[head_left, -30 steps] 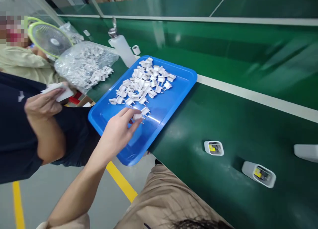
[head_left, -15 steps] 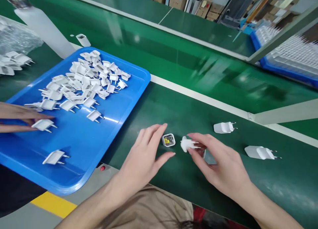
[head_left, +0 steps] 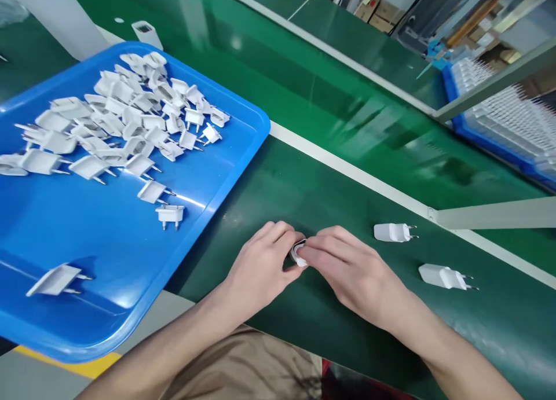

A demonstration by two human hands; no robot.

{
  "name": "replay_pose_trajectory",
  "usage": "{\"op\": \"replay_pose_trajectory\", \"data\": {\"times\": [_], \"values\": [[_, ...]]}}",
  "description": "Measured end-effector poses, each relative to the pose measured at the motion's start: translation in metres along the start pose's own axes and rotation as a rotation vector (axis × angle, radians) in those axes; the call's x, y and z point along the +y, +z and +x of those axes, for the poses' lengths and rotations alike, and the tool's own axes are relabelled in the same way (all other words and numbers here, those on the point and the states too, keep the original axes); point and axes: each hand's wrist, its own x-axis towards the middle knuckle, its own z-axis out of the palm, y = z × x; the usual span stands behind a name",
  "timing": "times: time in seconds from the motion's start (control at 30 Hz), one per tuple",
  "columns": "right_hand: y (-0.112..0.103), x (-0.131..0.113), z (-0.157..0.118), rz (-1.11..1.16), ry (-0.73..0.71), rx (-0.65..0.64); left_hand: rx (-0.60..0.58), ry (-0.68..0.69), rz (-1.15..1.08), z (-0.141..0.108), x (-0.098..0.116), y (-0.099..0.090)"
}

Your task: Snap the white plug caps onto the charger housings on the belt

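Observation:
My left hand (head_left: pixel 264 267) is closed around a white charger housing (head_left: pixel 293 254) standing on the green bench. My right hand (head_left: pixel 354 267) meets it there, its fingers closed on a white plug cap (head_left: pixel 300 257) at the housing's open top. The cap's pins are hidden behind my right fingers, and I cannot tell how far the two parts fit together. To the right lie two white chargers with pins, a farther one (head_left: pixel 393 232) and a nearer one (head_left: pixel 445 276).
At left a blue tray (head_left: pixel 243 157) carries a heap of white plug caps (head_left: pixel 130 107) and a few apart from it. Behind it stands another white housing (head_left: pixel 147 34). A metal post (head_left: pixel 499 215) meets the bench's white edge strip at right. Beyond is a filled blue tray (head_left: pixel 499 134).
My right hand has moved left, bringing the plug cap to the housing. My left hand has closed around the housing. Another person's hand has left the tray area, and the view has shifted.

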Motion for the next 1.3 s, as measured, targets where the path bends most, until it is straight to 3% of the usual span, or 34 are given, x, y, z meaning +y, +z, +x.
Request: {"op": "replay_pose_trajectory", "data": {"times": [0.4, 0.77, 0.97, 1.3], "values": [[-0.018, -0.005, 0.020, -0.072, 0.026, -0.185, -0.040, -0.004, -0.114, 0.003, -0.004, -0.001], [-0.018, -0.001, 0.018, -0.080, -0.008, -0.073, -0.014, 0.000, -0.142, 0.004, -0.003, -0.002], [-0.014, 0.000, 0.022, -0.178, -0.073, -0.174, -0.020, -0.026, -0.165, 0.005, -0.002, -0.003], [-0.005, 0.007, 0.012, -0.112, -0.053, -0.157, -0.049, -0.037, -0.177, 0.003, -0.002, -0.003]]}}
